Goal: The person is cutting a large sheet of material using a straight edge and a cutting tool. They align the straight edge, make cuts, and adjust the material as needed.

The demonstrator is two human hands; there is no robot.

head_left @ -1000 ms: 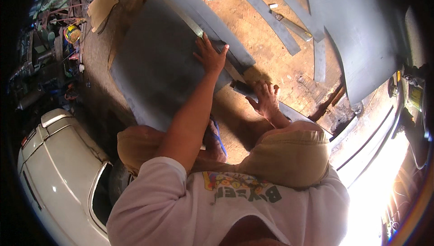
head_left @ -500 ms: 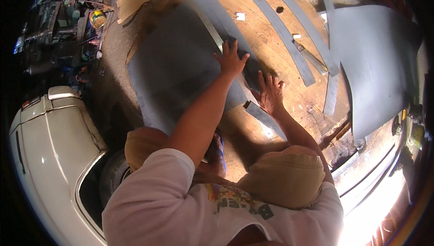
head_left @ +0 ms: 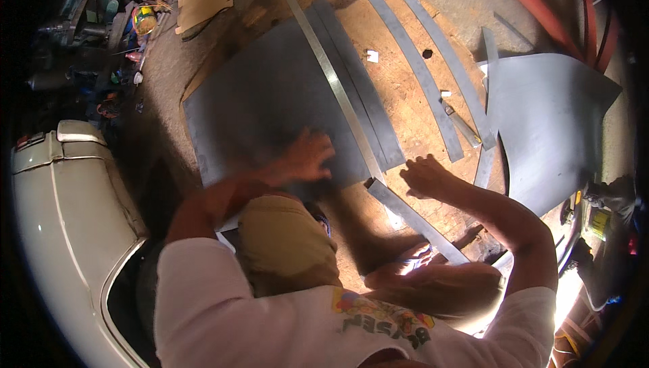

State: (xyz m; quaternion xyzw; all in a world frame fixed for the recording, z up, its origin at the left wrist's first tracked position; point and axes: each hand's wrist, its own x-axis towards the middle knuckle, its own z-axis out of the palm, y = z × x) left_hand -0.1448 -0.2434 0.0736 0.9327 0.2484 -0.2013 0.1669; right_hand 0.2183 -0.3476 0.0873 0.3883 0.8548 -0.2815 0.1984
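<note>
A large dark grey sheet (head_left: 250, 97) lies on a wooden board, with a long thin metal straightedge (head_left: 336, 87) across its right part. To the right of the straightedge runs a dark strip (head_left: 358, 87) with a line along it. My left hand (head_left: 309, 156) is over the sheet's near part, slightly blurred, its fingers loosely bent and apart, holding nothing visible. My right hand (head_left: 427, 175) is beside the near end of the dark strip, its fingers bent and nothing visible in them. A grey strip (head_left: 419, 222) extends from the straightedge's near end toward my foot.
Curved grey strips (head_left: 416, 74) and a narrow tool (head_left: 463, 126) lie on the board (head_left: 385, 118). Another grey sheet (head_left: 554, 124) is at right. At left stand a cream-white vehicle body (head_left: 54, 212) and cluttered parts (head_left: 88, 23). Cardboard (head_left: 206, 1) lies at the far left.
Both hands have come off the straightedge and strip: the left moved back and left, the right nearer and slightly right. My legs have shifted, and my view has moved a little.
</note>
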